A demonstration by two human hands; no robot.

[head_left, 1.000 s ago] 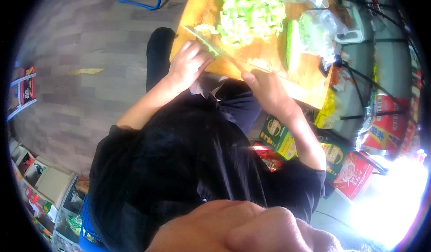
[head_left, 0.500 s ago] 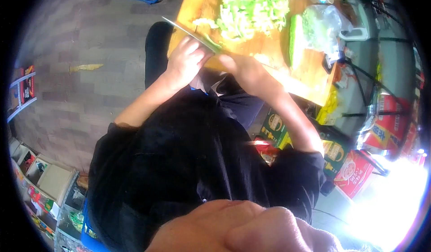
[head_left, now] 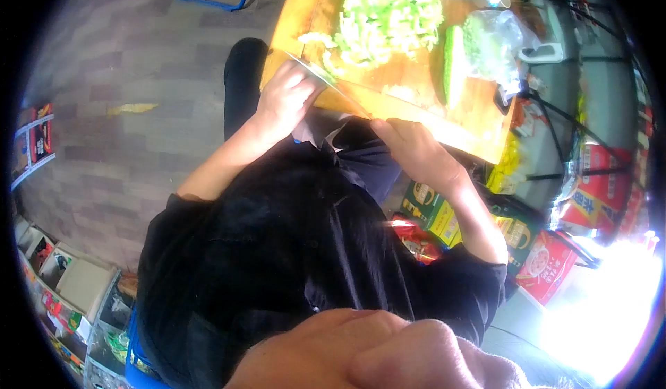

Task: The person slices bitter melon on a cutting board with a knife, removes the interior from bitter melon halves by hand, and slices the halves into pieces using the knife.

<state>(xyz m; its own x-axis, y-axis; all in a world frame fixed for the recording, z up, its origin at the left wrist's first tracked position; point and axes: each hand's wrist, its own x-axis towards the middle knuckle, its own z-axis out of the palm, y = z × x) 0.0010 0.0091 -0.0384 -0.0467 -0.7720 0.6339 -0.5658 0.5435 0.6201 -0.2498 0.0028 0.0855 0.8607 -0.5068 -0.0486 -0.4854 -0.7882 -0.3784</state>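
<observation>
My right hand [head_left: 415,150] is closed around the handle of a kitchen knife [head_left: 343,95]. The blade reaches up and left across the edge of the wooden board [head_left: 388,77], its tip beside my left knuckles. With curled fingers, my left hand [head_left: 286,94] presses on a piece of green vegetable [head_left: 325,75] by the blade; most of that piece is hidden. Beyond lies a heap of chopped green vegetable [head_left: 388,18]. A long green cucumber [head_left: 454,66] rests at the right of the board.
A clear plastic bag [head_left: 496,42] with greens in it sits right of the cucumber. Red cartons [head_left: 544,268] and green-yellow boxes [head_left: 433,209] stand on the floor to the right. A blue metal frame [head_left: 215,1] is at the far left, and storage bins [head_left: 83,281] are lower left.
My right hand has drawn back down and to the right, pulling the knife with it, so the tip is now closer to my left hand. My left hand has barely moved.
</observation>
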